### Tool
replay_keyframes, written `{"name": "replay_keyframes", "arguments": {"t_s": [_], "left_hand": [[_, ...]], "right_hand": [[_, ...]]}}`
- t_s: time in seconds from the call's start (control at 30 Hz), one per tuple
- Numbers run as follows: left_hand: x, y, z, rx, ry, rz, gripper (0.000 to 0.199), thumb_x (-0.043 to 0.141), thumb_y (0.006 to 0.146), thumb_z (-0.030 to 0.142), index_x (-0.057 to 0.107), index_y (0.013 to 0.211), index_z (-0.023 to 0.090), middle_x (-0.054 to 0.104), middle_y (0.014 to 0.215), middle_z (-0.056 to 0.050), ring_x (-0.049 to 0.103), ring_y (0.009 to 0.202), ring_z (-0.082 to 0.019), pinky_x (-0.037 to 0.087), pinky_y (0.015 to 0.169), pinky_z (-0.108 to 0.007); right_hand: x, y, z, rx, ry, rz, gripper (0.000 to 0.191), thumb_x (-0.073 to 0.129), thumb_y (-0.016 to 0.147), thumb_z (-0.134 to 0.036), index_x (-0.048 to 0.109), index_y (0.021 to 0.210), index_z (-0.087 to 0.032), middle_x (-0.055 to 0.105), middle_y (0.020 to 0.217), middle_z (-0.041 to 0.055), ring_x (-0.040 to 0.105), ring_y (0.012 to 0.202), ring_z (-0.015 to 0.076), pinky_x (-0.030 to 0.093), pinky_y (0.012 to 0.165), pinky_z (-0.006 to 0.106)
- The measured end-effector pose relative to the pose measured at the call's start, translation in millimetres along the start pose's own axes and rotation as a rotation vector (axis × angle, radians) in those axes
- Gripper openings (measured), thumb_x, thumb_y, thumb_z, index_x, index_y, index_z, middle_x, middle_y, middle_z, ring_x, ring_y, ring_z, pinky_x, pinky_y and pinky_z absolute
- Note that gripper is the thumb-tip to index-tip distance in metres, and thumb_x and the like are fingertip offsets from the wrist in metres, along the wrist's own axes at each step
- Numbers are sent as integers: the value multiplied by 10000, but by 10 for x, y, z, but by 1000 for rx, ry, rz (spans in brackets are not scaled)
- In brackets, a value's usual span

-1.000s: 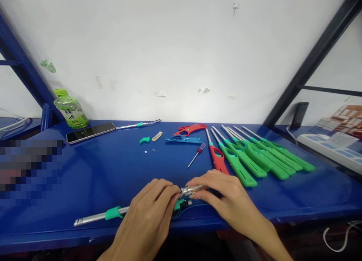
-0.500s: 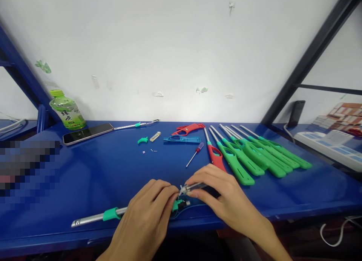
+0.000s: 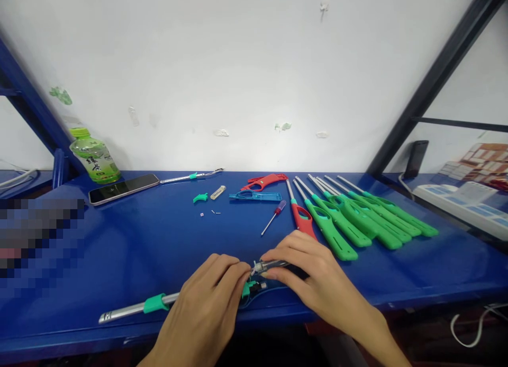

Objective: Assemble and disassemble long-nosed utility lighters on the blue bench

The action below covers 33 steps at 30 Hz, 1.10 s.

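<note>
The person's right hand [image 3: 313, 271] has a clear part [image 3: 273, 265] pinched over the near middle of the blue table [image 3: 151, 245]. Left hand [image 3: 210, 295] is right at its left end, can't tell what it's gripping tbh. Silver tube [image 3: 125, 310] pokes out left, screwdriver [image 3: 278, 209] lies farther back.

Even, diffuse light on wall [image 3: 238, 65]; faint sheen on desk [image 3: 151, 245], dark beneath. Edges stretched; left patch [image 3: 35, 234] pixelated.

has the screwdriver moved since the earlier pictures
No. The screwdriver lies in the same spot relative to the wall patch behind it; only the whole view has shifted slightly.
</note>
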State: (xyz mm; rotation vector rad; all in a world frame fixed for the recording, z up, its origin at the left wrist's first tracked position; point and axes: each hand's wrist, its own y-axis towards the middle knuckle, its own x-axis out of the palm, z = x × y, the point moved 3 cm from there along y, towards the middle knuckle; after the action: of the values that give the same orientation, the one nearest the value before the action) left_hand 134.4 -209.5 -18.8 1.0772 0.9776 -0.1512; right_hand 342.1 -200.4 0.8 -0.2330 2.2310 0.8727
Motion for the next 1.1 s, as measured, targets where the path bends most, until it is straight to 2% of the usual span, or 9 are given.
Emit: {"name": "replay_keyframes", "arguments": {"t_s": [0.1, 0.23, 0.4, 0.7, 1.1], "left_hand": [[-4, -11, 8, -32, -25, 17, 240, 481, 1093, 55, 624, 1257, 157, 730, 1084, -64, 688, 955, -225, 583, 859, -377], [-52, 3, 53, -94, -52, 68, 195, 531, 1071, 129, 637, 1228, 177, 711, 1061, -89, 694, 907, -230, 610, 807, -376], [-65, -1, 97, -57, 8, 30, 227, 602, 1037, 252, 645, 1243, 167, 727, 1094, -131, 719, 967, -297, 645, 812, -437], [-29, 5, 89, -31, 0, 18, 179, 593, 1049, 211, 645, 1218, 182, 734, 1043, -99, 701, 909, -266, 636, 841, -438], [-21, 14, 76, -50, -28, -16, 192, 600, 1060, 228, 650, 1242, 196, 735, 1096, -103, 703, 949, -293, 627, 826, -467]], "right_hand": [[-16, -10, 11, 25, -11, -16, 116, 696, 1063, -295, 791, 1092, -235, 789, 1013, 27, 675, 920, 214, 515, 875, 375], [-29, -28, 22, 71, -18, -51, 142, 669, 1077, -304, 801, 1090, -251, 783, 1042, 38, 683, 956, 226, 530, 875, 376], [-36, -51, 23, 97, -29, -89, 148, 669, 1075, -291, 810, 1099, -256, 772, 1065, 34, 685, 980, 222, 543, 891, 370], [-39, -115, 50, 55, -67, -104, 216, 611, 1100, -318, 806, 1160, -248, 762, 1099, 59, 696, 987, 231, 566, 895, 379], [-80, -145, 6, 19, -159, -122, 250, 584, 1104, -260, 803, 1223, -247, 743, 1118, 74, 690, 985, 245, 566, 868, 396]]}}
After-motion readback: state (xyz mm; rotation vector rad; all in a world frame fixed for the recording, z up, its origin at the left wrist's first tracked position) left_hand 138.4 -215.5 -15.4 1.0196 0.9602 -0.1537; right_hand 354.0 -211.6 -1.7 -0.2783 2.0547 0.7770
